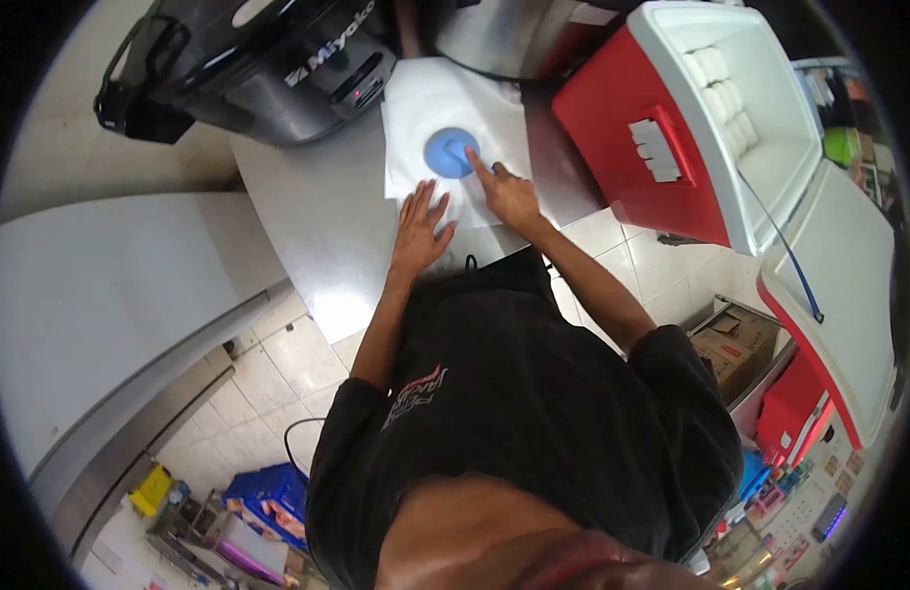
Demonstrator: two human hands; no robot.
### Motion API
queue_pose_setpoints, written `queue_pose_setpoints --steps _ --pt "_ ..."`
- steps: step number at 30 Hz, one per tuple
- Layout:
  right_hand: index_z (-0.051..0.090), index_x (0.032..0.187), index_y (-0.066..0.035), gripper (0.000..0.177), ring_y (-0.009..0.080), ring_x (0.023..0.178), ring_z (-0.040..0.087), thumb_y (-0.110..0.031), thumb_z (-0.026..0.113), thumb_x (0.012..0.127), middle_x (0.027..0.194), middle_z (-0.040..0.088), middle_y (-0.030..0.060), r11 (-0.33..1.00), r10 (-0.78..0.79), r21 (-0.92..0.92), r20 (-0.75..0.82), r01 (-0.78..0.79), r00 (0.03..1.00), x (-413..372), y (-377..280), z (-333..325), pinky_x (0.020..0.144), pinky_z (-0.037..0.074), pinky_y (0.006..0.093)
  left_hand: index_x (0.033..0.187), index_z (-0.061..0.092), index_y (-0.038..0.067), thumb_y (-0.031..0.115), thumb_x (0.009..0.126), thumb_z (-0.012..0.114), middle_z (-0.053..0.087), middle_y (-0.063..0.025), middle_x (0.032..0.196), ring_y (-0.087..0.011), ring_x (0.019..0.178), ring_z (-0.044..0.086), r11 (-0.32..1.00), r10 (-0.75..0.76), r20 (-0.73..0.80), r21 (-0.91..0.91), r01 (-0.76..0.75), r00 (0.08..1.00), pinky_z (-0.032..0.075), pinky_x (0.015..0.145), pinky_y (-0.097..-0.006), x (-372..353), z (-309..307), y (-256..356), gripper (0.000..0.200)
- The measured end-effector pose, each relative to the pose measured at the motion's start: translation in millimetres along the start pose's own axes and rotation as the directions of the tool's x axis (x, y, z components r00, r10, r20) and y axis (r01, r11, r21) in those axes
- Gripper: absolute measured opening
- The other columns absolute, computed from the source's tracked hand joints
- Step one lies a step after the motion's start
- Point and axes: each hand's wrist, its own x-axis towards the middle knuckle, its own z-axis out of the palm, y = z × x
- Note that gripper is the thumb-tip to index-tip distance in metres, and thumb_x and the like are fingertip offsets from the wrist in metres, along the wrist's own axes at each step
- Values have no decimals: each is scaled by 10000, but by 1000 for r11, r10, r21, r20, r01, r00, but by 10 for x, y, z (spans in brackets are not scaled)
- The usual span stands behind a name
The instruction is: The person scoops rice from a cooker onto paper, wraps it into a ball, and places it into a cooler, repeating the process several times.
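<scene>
A round blue plastic piece (440, 157) lies on white paper sheets (408, 108) on the steel table. A paler blue, handle-like bar (457, 147) crosses it and runs toward my right hand (510, 197). My right index finger stretches along this bar, with the tip over the blue piece, while the other fingers curl around its end. What lies under the curled fingers is hidden. My left hand (421, 228) rests flat near the lower edge of the paper, fingers spread, just below the blue piece and holding nothing.
A black Miyako rice cooker (278, 88) stands at the back left, and a metal pot (514, 39) behind the paper. To the right, a red cooler box (612, 118) holds white wrapped bundles (721, 98); its lid (839, 285) hangs open. The steel table (327, 226) has an edge near my body.
</scene>
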Motion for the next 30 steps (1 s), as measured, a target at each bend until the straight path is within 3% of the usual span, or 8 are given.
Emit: queue_pose_setpoints --steps 7,10,13,17,20,22,26,30 --pt "359 1422 -225 554 363 696 632 -168 542 903 851 611 162 971 123 205 8 -122 992 29 -213 -426 641 521 441 1224 581 94 281 820 661 455 -133 1328 -304 1257 392 1000 -5 -83 30 7 997 320 1021 -451 -50 108 79 452" --pt "439 1354 -32 512 316 837 664 -81 595 869 1081 627 219 864 111 470 -525 179 844 234 -295 -927 725 511 363 1154 613 91 284 815 668 521 -77 1252 -274 1188 446 1000 0 -96 9 1 995 357 972 -423 6 97 33 394" --pt "362 1397 -4 579 232 865 598 -53 563 856 1042 601 208 800 172 525 -662 289 729 633 -308 -1697 797 481 344 1139 616 86 243 828 650 541 -87 1222 -274 1163 470 999 -46 3 -20 46 999 366 968 -417 48 131 -36 349" --pt "371 1401 -40 618 279 947 559 -113 604 833 1074 532 197 873 119 402 -726 278 677 1201 -122 -2472 846 458 349 1122 618 76 152 810 632 548 -89 1227 -283 1160 481 995 -31 27 -90 33 999 375 978 -414 100 25 -71 321" --pt "534 1059 29 275 234 770 594 -178 528 879 856 587 119 951 -112 41 -878 307 465 1477 0 -2683 742 474 326 1110 619 63 61 760 606 544 -88 1252 -294 1179 481 995 -3 29 -98 6 1000 373 1005 -408 33 -177 -16 351" --pt "481 1294 -27 496 324 1007 547 -127 613 826 1173 505 197 980 -117 -7 -832 201 542 1525 57 -2672 870 452 367 1123 602 41 20 740 571 529 -96 1265 -298 1208 458 999 -8 61 -35 10 998 361 1022 -406 -32 -180 -90 384" --pt "569 1074 -10 285 307 988 561 -33 599 793 1035 574 162 843 -159 263 -712 470 684 936 -67 -1893 861 456 372 1201 560 57 18 665 608 453 -110 1378 -300 1285 397 1000 11 53 -28 -9 999 324 1065 -415 -126 30 -323 540" --pt "532 1174 -44 400 323 1073 539 -107 622 789 1152 525 151 893 -167 406 -99 193 981 82 99 -353 934 441 385 1394 350 67 45 652 647 266 -150 1492 -316 1407 183 1000 5 17 22 -6 1000 144 1143 -489 -43 -164 -88 800"
